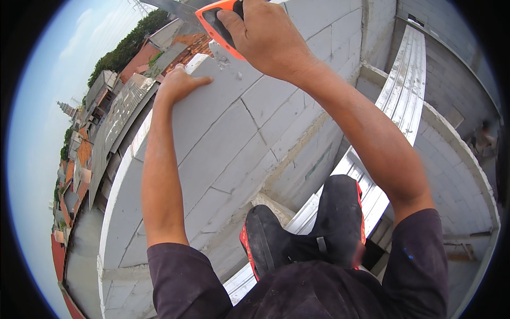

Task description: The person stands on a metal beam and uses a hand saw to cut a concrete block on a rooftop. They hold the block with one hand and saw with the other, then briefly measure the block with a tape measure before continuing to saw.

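My right hand (pixel 279 45) is closed round the orange-and-black handle of a hand saw (pixel 209 27), at the top of the view. The saw's grey blade points to the upper left and is cut off by the picture's edge. Below the handle, a grey lightweight concrete block (pixel 215 80) in the wall's top course has a rough, chipped edge. My left hand (pixel 179 85) grips the top of this block, its thumb stretched along the near face and its fingers over the far side, partly hidden. The two hands are apart.
The block wall (pixel 228 127) runs along my left, with rooftops (pixel 119 117) far below beyond it. Under my legs (pixel 297 234) lie ribbed metal planks (pixel 401 85), with a drop beside them. A curved-looking wall (pixel 462 154) stands right; a blurred person (pixel 483 139) is lower down.
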The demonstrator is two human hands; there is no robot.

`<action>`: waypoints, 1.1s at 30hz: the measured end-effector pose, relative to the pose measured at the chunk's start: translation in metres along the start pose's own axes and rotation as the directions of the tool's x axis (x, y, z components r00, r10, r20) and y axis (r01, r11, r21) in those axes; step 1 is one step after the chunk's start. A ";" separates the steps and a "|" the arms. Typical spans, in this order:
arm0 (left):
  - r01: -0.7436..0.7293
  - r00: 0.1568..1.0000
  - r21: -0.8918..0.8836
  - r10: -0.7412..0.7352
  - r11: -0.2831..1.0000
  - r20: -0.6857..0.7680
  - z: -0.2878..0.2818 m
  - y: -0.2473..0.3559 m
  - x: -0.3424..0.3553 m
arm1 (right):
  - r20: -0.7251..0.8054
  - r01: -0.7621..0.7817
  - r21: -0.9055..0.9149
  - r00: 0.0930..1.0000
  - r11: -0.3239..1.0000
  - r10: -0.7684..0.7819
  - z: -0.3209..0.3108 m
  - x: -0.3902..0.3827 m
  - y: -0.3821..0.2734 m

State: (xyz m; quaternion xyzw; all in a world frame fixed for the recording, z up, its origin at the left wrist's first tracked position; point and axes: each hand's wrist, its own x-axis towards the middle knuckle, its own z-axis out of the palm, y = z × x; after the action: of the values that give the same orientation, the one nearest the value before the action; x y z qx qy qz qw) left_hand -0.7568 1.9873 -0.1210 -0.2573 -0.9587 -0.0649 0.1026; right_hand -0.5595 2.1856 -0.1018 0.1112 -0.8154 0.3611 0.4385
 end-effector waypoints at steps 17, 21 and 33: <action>0.000 0.999 0.012 0.000 1.000 -0.032 -0.003 0.003 -0.005 | 0.114 -0.167 -0.129 0.977 0.977 0.182 0.005 -0.013 0.026; 0.014 1.000 0.000 -0.014 1.000 -0.015 -0.002 -0.003 -0.005 | 0.059 -0.046 -0.166 0.997 0.985 0.056 0.007 -0.016 0.018; 0.036 0.998 -0.033 -0.034 0.999 0.049 -0.009 0.002 -0.011 | 0.056 -0.136 -0.125 0.988 0.983 0.143 -0.010 -0.004 0.001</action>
State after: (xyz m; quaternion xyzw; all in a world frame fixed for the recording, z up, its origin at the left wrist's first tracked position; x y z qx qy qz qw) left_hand -0.7450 1.9825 -0.1146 -0.2438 -0.9639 -0.0768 0.0739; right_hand -0.5515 2.1932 -0.1018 0.0387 -0.8553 0.3373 0.3915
